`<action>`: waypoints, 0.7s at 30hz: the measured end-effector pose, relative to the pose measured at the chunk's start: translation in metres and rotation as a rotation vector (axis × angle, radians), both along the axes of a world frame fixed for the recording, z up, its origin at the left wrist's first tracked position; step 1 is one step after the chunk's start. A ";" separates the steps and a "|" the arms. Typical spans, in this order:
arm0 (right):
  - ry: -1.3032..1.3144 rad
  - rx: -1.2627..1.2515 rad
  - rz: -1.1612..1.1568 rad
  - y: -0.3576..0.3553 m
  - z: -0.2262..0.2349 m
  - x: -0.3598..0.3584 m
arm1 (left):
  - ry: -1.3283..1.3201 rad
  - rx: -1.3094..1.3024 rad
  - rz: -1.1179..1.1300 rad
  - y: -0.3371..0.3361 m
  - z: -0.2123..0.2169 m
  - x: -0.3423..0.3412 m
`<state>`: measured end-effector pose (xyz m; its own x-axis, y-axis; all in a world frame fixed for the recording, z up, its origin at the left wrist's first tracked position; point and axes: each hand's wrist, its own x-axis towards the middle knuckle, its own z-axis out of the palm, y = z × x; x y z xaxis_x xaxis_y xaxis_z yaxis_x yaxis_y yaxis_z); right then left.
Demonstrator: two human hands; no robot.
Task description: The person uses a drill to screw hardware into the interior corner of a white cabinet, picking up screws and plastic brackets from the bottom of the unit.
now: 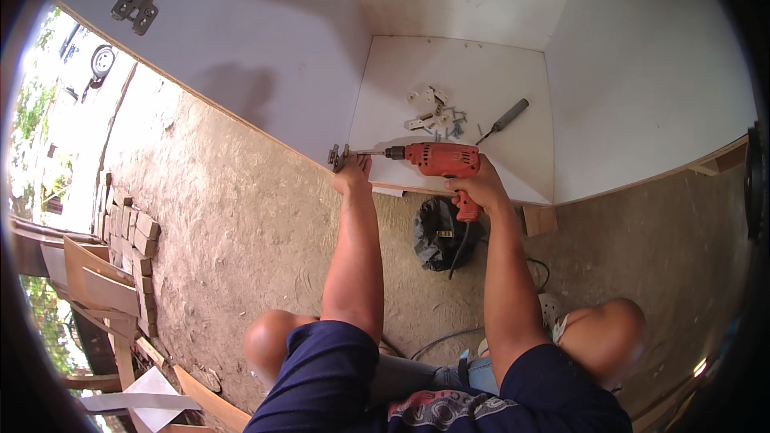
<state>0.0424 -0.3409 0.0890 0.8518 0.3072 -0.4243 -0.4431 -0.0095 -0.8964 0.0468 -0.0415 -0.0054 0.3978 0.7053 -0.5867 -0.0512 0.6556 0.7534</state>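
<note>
A red corded power drill (pixel 441 159) lies level, its long bit pointing left. My right hand (pixel 483 187) is wrapped around the drill's handle. The bit reaches to a small metal hinge plate (pixel 334 157) at the front edge of the cabinet's left wall (pixel 297 96). My left hand (pixel 353 175) pinches this plate against the wall, close by the bit's tip. A similar metal hinge plate (pixel 136 6) is fixed higher up on the same wall. Whether a screw sits at the bit's end is too small to tell.
Screws (pixel 457 122) and white-and-metal fittings (pixel 429 112) lie piled on the cabinet's white floor panel (pixel 385 72). Beside them rests a grey-handled screwdriver (pixel 509 115). A black bag (pixel 437 244) sits below the cabinet's front edge. Bricks (pixel 132 224) and boards (pixel 96 281) stand at left.
</note>
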 end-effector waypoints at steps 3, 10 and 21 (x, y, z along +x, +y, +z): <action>-0.003 0.003 0.023 0.009 0.002 0.002 | 0.003 0.012 0.043 0.010 0.002 -0.002; 0.037 -0.007 0.015 0.008 -0.004 0.000 | -0.001 0.027 0.051 0.000 0.008 -0.005; 0.008 -0.054 -0.023 0.023 -0.005 -0.001 | 0.492 1.311 0.376 0.014 -0.009 -0.042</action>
